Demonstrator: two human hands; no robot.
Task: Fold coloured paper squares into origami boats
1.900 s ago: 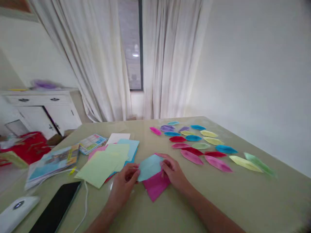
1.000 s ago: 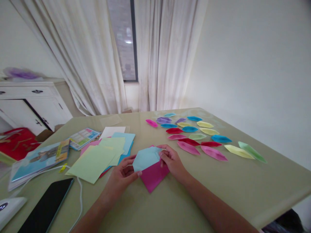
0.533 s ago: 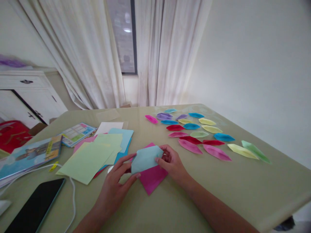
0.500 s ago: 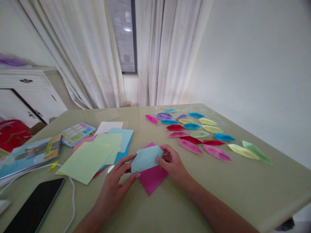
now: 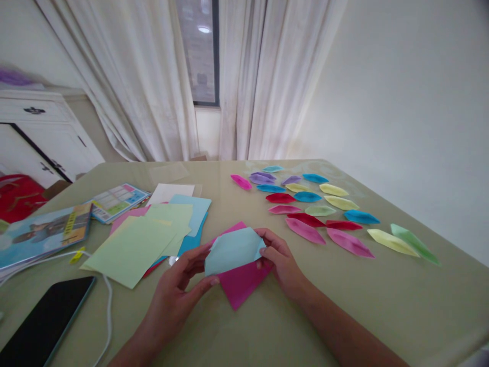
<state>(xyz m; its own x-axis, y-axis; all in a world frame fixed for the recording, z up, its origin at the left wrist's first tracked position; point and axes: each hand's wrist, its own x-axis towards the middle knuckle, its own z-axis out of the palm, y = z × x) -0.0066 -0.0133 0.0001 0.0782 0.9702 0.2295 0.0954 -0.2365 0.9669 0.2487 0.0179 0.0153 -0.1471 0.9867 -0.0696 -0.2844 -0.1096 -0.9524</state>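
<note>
A light blue sheet of folded paper (image 5: 233,250) with cut-off corners is held between my two hands. My left hand (image 5: 179,280) pinches its left end, thumb at the lower edge and fingers behind. At the right end, my right hand (image 5: 278,260) grips a corner between thumb and fingers. Beneath it lies a magenta square of paper (image 5: 240,288), turned with one corner toward me and partly covered. To the right, several folded paper boats (image 5: 305,229) in pink, red, blue, yellow, green and purple lie in loose rows.
Left of my hands are loose coloured sheets (image 5: 133,244), with a picture book (image 5: 42,234) and a printed card (image 5: 120,201) beyond. A black phone (image 5: 49,316) and a white cable (image 5: 109,316) lie at the near left. Behind the table (image 5: 382,306) hang curtains (image 5: 153,76).
The view has shifted slightly. My right fingers have changed their hold at the blue paper's right end, where a small corner now stands bent. Both hands keep hold of it.
</note>
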